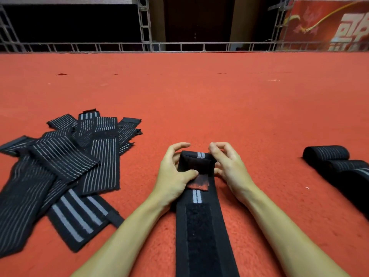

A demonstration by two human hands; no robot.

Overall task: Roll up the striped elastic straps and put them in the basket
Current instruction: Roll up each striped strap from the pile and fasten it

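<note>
Both hands are on one strap (199,226) that runs straight away from the person along the red carpet (219,100). The left hand (173,176) has its thumb pressed on the folded-over far end, fingers curled behind it, so I'd call it pinched on the strap. The right hand (227,166) sits against the right edge of that same fold, fingers bent and loosely spread; a couple of fingertips seem to touch the fabric, but I can't tell if it's really gripping. The hands are close together with just the strap's width between them.

The roll is barely started, maybe one turn at the far end. The long tail with its fuzzy fastener patch lies flat between the forearms, running off the near edge of the view.

Out to the left of the left hand is a messy pile of flat straps (65,166), overlapping every which way, none rolled. To the right of the right hand, well apart, sit rolled straps (337,162), two or three by the look of it, lying on the carpet.

No basket anywhere in view, so I can't say where it is. My read: early days, a few rolled, none basketed as far as I can see, and most of the pile to go.
</note>
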